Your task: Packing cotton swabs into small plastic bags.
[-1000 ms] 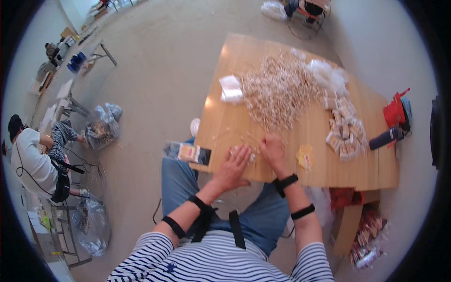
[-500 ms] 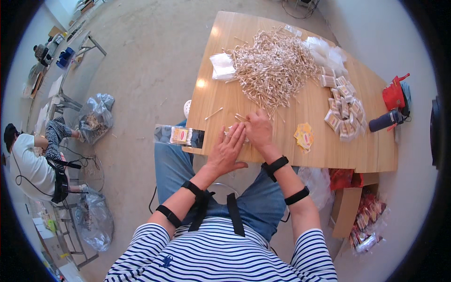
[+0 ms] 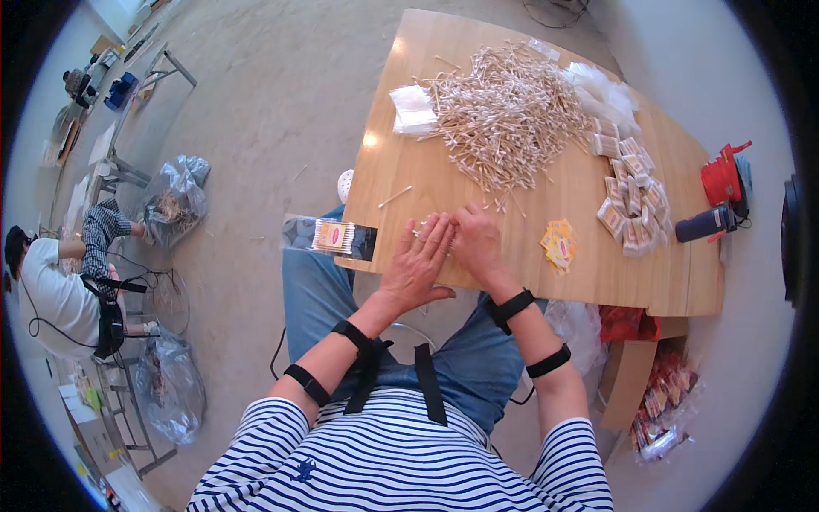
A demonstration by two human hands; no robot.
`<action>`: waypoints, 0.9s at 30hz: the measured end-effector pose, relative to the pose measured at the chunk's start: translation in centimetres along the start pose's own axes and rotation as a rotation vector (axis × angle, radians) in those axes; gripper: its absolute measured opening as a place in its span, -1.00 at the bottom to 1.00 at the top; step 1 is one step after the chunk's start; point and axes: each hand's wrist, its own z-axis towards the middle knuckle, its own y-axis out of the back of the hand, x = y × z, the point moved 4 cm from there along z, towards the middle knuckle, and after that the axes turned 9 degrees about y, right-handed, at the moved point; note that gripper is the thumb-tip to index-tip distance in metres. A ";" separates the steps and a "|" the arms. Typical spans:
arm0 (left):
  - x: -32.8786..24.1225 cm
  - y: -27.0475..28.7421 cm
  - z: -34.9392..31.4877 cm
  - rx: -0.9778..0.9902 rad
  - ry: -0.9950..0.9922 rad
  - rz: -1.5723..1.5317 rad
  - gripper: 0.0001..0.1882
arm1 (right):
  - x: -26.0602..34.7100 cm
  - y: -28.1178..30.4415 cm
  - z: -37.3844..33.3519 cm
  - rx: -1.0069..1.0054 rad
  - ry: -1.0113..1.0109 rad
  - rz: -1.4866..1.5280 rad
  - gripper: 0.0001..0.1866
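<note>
My left hand (image 3: 418, 261) lies nearly flat at the table's near edge, fingers stretched and thumb apart. White tips of cotton swabs (image 3: 418, 227) peek out beside its fingers; the rest is hidden under the palm. Against its fingertips, my right hand (image 3: 478, 246) is closed with bent fingers, and what they hold is hidden. Beyond both hands spreads a large heap of loose cotton swabs (image 3: 512, 115). One single swab (image 3: 395, 197) lies apart on the left. A clear pack of swabs with a yellow label (image 3: 333, 235) rests at the left corner, on a dark flat piece.
Yellow cards (image 3: 559, 245) lie right of my hands. Farther right are filled swab packs (image 3: 631, 196), clear bags (image 3: 604, 98), a dark blue bottle (image 3: 705, 222) and a red pouch (image 3: 722, 181). White sheets (image 3: 414, 110) touch the heap. A person (image 3: 64, 277) sits far left.
The swab sticks that poked out past my right fingertips no longer show. My right fingers now sit closer against the left fingertips. The whole view has shifted slightly.
</note>
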 end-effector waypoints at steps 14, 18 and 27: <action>0.0 -1.5 -0.1 0.092 0.003 -0.018 0.27 | 3.3 -4.4 7.8 0.224 0.062 -0.064 -0.87; 0.1 -1.0 -0.1 0.033 0.010 -0.006 0.30 | 0.4 -2.8 6.4 0.171 0.013 -0.148 -0.92; -0.3 -0.1 0.2 0.020 0.003 -0.015 0.33 | -0.5 1.2 -0.4 0.059 0.029 -0.148 -0.92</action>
